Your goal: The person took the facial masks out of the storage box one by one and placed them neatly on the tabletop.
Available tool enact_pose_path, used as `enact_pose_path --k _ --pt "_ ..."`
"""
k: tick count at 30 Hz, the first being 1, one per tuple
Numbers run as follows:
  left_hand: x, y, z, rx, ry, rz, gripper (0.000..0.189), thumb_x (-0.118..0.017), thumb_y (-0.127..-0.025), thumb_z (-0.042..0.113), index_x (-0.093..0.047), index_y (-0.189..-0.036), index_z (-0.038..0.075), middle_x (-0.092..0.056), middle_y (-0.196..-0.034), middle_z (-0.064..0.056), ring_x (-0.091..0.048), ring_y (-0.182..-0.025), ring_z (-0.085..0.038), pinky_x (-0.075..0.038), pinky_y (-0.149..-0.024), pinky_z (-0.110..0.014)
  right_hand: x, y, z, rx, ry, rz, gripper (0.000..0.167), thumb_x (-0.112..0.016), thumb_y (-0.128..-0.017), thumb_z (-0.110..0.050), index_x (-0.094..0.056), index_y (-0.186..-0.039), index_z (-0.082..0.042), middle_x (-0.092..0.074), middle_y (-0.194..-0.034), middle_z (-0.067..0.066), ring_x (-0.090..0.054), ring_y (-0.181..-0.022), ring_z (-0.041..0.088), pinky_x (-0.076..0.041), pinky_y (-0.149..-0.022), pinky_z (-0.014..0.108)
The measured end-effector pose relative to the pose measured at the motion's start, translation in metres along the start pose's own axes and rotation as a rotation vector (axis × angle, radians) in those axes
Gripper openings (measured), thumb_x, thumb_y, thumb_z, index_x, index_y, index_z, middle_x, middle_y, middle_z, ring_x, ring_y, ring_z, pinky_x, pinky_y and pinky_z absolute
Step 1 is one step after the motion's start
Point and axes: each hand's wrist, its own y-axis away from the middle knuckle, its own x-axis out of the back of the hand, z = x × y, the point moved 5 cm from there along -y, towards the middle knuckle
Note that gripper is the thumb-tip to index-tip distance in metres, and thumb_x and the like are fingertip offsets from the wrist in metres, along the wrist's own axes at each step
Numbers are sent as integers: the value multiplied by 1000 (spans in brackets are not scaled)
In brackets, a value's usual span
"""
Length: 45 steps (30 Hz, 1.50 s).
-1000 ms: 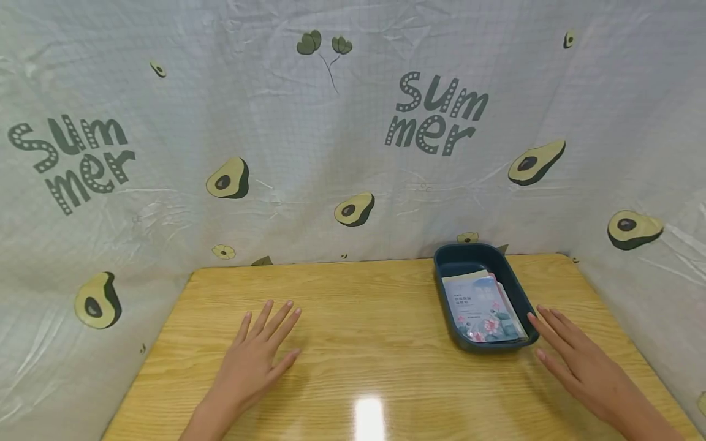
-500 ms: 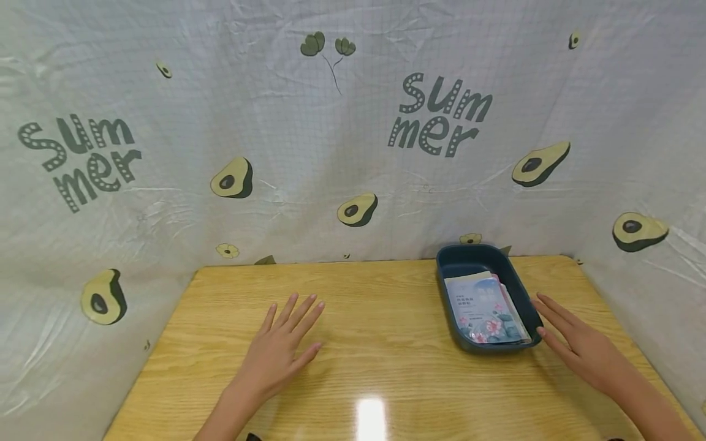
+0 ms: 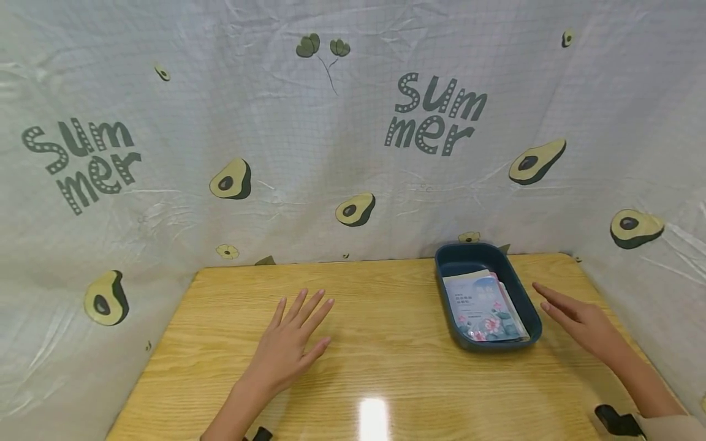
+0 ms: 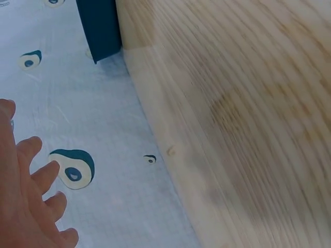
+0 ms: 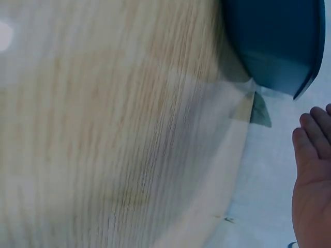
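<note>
A deep-blue, rounded rectangular bin (image 3: 496,346) with smooth, low walls is sitting toward the far right of the pale yellow, wood-grained desk (image 3: 380,331). Inside it, a flat, glossy, rectangular packet (image 3: 482,313) is lying face up on top of a small stack, taking up the near part, while the bin's bare blue floor is showing at the far end. The packet's face is shading from whitish to soft lavender-blue; pink lotus blossoms and blue-green leaves are spreading across its near end, and a few dark lines of print, too small to read, are standing farther up toward its left side. Thin cream, pink and white edges are peeking out beneath it, along its far and right sides.

The bare right hand (image 3: 587,326) is hovering just beside the bin's right wall, its fingers lying close together and pointing toward the bin; its grip is slack and holding nothing. The bare left hand (image 3: 289,348) is hovering over the left half of the desk, well apart from the bin, its fingers spreading wide and its grip likewise empty. A beige sleeve (image 3: 673,428) is covering the right forearm. Behind everything, a whitish, shiny cloth (image 3: 276,116) printed with halved avocados is hanging.
</note>
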Motion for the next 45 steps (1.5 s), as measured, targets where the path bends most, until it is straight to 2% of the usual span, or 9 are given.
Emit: enact_pose_path --k 2,7,10,13,17,21,30,39,45 --pt "-1 -1 1 -3 4 7 64 -44 -105 56 -34 -161 26 -25 -168 1 -24 -153 -32 -18 -123 -62 -1 -4 5 -19 -60 -6 51 -52 -108 -34 -44 -156 -19 -51 -150 18 -33 -119 -25 -30 -86 -6" --pt "-3 -7 7 -29 27 17 64 -40 -106 56 -29 -162 28 -29 -166 -2 -24 -153 -31 -21 -122 -62 -4 -9 12 -33 -165 -5 49 -55 -107 -31 -48 -153 -14 -51 -150 12 -35 -117 -28 -37 -86 -4" --pt "-5 -11 12 -38 56 2 65 -45 -106 53 -26 -163 29 -27 -167 -1 -22 -154 -27 -21 -123 -60 -6 -11 13 -35 -186 -2 49 -57 -106 -30 -51 -150 -10 -54 -147 15 -40 -115 -26 -41 -85 -2" --pt "-5 -16 19 -59 79 22 67 -55 -103 45 -29 -162 26 -30 -166 -2 -25 -153 -28 -24 -122 -60 -8 -14 16 -35 -182 -5 49 -59 -105 -31 -54 -149 -9 -56 -145 17 -42 -113 -26 -43 -83 -1" --pt "-3 -25 30 -95 117 70 68 -60 -101 38 -34 -161 21 -33 -164 -4 -30 -151 -30 -26 -121 -60 -10 -19 23 -24 -235 -32 47 -60 -105 -28 -55 -147 -7 -61 -142 0 -47 -113 -23 -47 -84 3" --pt "-2 -34 41 -118 180 82 64 -54 -105 40 -33 -161 18 -33 -165 -3 -30 -151 -30 -26 -122 -57 -13 -23 29 -12 -354 -82 46 -57 -106 -24 -52 -148 -5 -58 -139 -17 -54 -115 -16 -53 -87 10" --pt "-1 -56 61 -171 329 107 60 -57 -104 28 -37 -158 14 -36 -163 -3 -32 -150 -29 -29 -122 -53 -29 -31 38 -30 -490 -161 50 -56 -107 -22 -45 -153 -6 -48 -140 -25 -49 -119 -17 -51 -91 11" --pt "-8 -80 83 -179 445 63 56 -46 -108 35 -36 -159 15 -37 -163 -1 -30 -151 -19 -30 -123 -45 -45 -34 49 -102 -769 -252 54 -47 -110 -18 -29 -161 -11 -42 -139 -24 -51 -118 -14 -52 -94 15" --pt "-15 -98 101 -201 473 18 55 -38 -110 43 -35 -160 18 -38 -162 -1 -29 -151 -16 -30 -123 -40 -51 -34 46 -55 -889 -234 53 -45 -110 -12 -31 -161 -11 -47 -135 -26 -54 -118 -11 -52 -93 14"
